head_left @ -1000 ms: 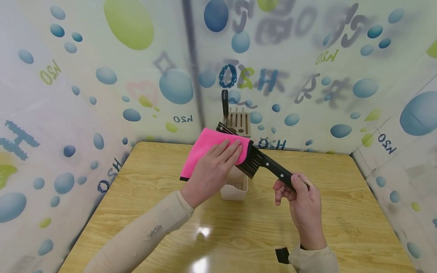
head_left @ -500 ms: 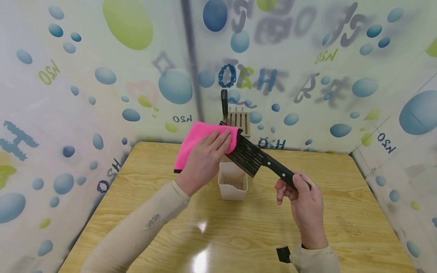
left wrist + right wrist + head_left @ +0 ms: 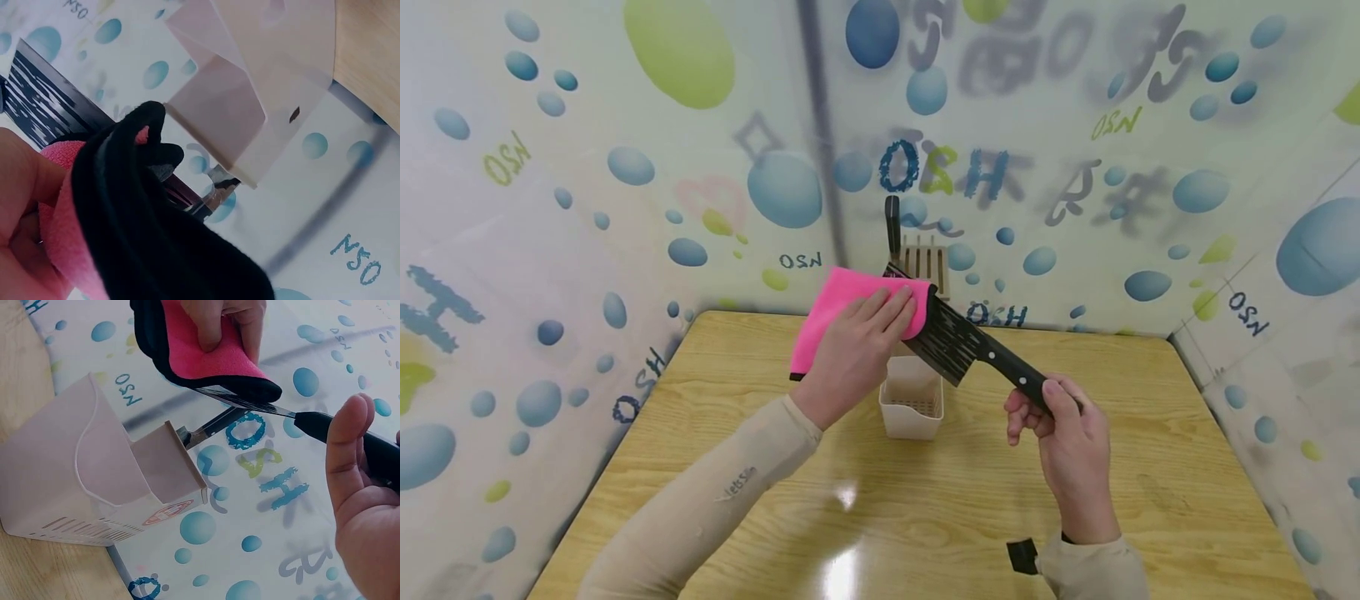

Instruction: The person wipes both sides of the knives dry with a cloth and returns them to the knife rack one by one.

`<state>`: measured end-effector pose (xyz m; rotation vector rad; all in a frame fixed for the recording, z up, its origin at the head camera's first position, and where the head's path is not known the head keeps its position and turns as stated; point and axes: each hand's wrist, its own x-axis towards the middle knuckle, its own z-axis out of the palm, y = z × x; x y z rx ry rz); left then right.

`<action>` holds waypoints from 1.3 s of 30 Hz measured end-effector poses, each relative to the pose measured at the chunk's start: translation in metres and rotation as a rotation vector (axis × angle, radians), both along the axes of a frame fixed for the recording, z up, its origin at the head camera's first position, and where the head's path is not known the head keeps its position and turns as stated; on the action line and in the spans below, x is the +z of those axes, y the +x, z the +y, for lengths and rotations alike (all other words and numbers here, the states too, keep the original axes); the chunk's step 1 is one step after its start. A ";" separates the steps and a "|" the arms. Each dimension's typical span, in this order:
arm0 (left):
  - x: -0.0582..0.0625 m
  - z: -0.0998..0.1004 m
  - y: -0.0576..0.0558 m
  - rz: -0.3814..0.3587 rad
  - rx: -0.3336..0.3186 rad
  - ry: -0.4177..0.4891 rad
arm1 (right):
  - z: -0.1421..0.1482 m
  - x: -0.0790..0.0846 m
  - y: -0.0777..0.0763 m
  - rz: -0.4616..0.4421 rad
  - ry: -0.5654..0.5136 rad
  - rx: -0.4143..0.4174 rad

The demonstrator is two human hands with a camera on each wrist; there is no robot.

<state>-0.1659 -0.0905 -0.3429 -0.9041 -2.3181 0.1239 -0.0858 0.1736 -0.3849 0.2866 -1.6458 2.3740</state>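
Observation:
My right hand (image 3: 1075, 454) grips the black riveted handle of a cleaver (image 3: 946, 343), whose dark blade has a pale streaked pattern. The blade points up and left, above the table. My left hand (image 3: 853, 354) pinches a pink cloth (image 3: 826, 310) with black edging, folded over the far part of the blade. The fingers lie along the cloth's top in the head view. In the left wrist view the cloth (image 3: 65, 206) wraps over the blade, and its black edge covers much of that view. The blade's tip pokes out past the cloth.
Behind the cleaver stands a beige knife holder (image 3: 912, 423) with an open front bin and a slotted back part. A black-handled knife (image 3: 892, 227) stands upright in it. The wooden table (image 3: 760, 500) meets patterned walls on its sides. A black strap end (image 3: 1022, 557) hangs by the right cuff.
My left hand and the cloth shifted up and left along the blade, baring more of it, then came slightly back right. The right hand and cleaver stayed almost in place.

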 end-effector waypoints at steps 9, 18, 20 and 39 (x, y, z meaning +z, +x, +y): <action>-0.001 0.011 0.008 0.034 -0.045 -0.045 | -0.006 -0.001 -0.002 -0.008 -0.029 0.005; -0.001 0.024 0.016 0.076 -0.072 -0.082 | -0.012 -0.007 -0.005 0.079 -0.064 0.079; -0.001 0.027 0.018 0.087 -0.079 -0.084 | -0.013 -0.007 -0.005 0.069 -0.071 0.090; 0.000 0.038 0.031 0.099 -0.139 -0.028 | -0.021 -0.002 -0.004 -0.053 -0.035 0.105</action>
